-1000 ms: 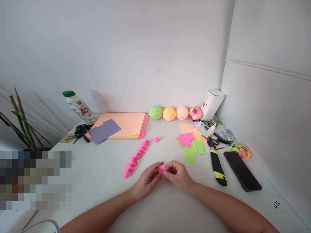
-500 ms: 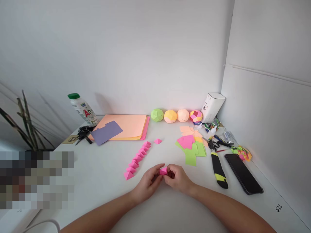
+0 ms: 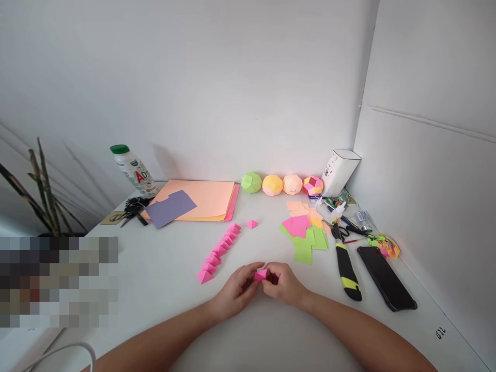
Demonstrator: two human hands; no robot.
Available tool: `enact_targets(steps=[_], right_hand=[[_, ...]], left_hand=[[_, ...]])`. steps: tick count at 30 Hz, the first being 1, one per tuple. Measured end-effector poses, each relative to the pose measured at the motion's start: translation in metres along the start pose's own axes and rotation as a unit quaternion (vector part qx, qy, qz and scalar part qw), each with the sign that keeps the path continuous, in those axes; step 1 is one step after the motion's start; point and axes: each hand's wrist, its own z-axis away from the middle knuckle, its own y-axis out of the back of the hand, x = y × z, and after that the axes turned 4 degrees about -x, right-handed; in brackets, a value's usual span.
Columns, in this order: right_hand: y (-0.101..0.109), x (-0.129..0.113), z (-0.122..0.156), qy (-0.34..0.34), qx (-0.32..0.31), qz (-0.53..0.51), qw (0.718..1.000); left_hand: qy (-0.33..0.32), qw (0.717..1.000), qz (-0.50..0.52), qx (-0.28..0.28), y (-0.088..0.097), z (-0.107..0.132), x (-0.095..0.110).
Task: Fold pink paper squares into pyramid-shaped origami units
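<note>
We saw both hands meet low over the white table [image 3: 155, 289], near its front edge. The left hand [image 3: 236, 290] and the right hand [image 3: 285, 285] each pinched a small pink folded piece [image 3: 261, 275] between thumb and curled fingertips, and it sat between the two hands just above the tabletop. Only its top and one corner showed. The fingers covered the rest, so we could not make out its full shape or whether it touched the table. Both forearms ran out of the bottom of the view.

Left of the hands lay a row of pink folded pieces [image 3: 219, 251], overlapping so that we could not count them surely, with a single pink piece [image 3: 251, 223] apart beyond its far end. To the right sat a loose pile of paper squares [image 3: 305, 233] in pink, green and orange, then a utility knife [image 3: 347, 272] and a dark phone [image 3: 386, 278]. The clutter behind them by the side wall was too small to sort out, beyond scissors [image 3: 339, 231].

Along the back wall stood four paper balls [image 3: 282, 184] and a white box [image 3: 340, 170]. Further left were stacked sheets [image 3: 203, 198] with a purple card [image 3: 170, 208] lying on them, and a bottle [image 3: 132, 169] whose label we could not read. A pixelated patch [image 3: 58, 281] hid the lower left, and a plant [image 3: 34, 191] was cut off by the left edge.
</note>
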Motion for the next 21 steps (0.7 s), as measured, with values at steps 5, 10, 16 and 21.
enact_targets(steps=[5,10,16,21], right_hand=[[-0.002,0.001,0.000,0.010,-0.001,0.018,1.000],[0.003,-0.002,0.000,0.009,0.000,0.013,1.000],[0.007,0.002,0.003,0.004,-0.002,-0.011,1.000],[0.009,0.002,0.002,-0.008,-0.005,-0.014,1.000]], left_hand=[[-0.004,1.000,-0.005,-0.006,0.001,0.000,0.001],[0.025,0.999,0.030,-0.008,0.002,0.000,0.005],[0.053,0.989,0.135,-0.022,0.002,-0.004,0.009],[0.066,0.979,0.189,-0.035,0.004,-0.005,0.011]])
